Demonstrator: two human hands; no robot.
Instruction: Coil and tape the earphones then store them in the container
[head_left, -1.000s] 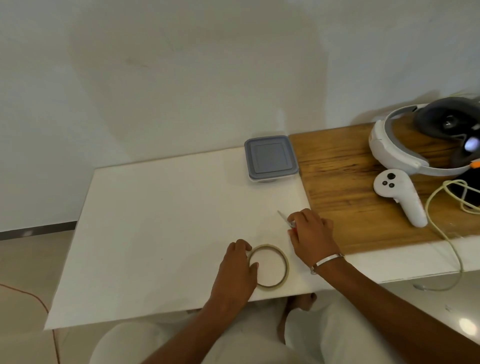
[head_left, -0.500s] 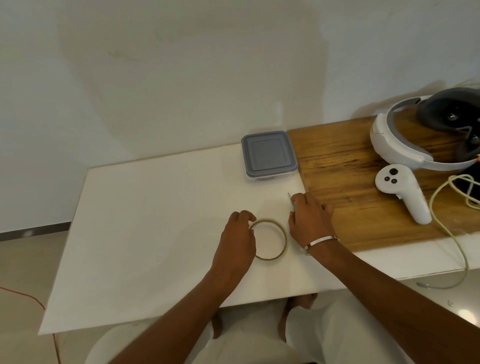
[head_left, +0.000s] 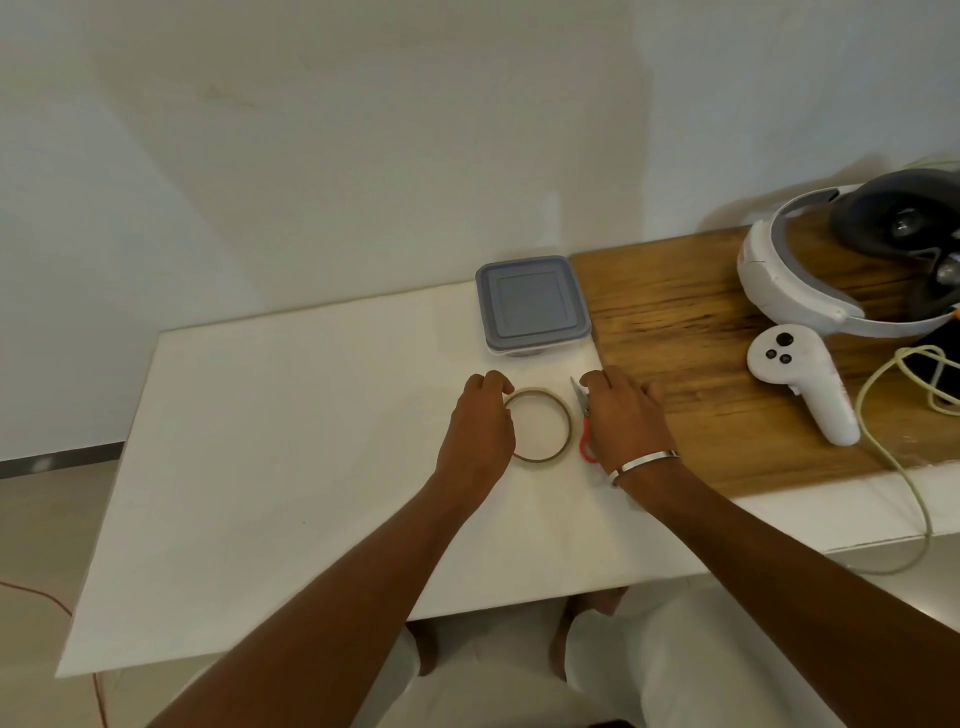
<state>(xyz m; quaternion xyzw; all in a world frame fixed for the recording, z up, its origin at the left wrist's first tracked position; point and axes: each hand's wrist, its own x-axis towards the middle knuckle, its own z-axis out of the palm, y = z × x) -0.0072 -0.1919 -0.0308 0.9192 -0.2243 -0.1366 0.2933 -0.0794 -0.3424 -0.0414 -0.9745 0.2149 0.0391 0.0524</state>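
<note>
The left hand (head_left: 480, 426) is curling its fingers on the tape (head_left: 537, 425), likely steadying it on the table (head_left: 291, 441); the right hand (head_left: 621, 415) is covering the scissors (head_left: 585, 434), grip unclear; the box (head_left: 532, 304) is sitting lidded behind; no earphones are showing.

White table (head_left: 270, 467), lidded container (head_left: 532, 306), tape ring (head_left: 540, 425), red-handled scissors (head_left: 586, 441)

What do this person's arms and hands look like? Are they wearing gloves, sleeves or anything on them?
Both arms are bare to beyond the elbow, with no sleeves in view and no gloves. The left hand wears nothing visible. The right hand has a thin, plain silver-coloured metal bangle round the wrist. No watch, rings or markings can be made out.
</note>
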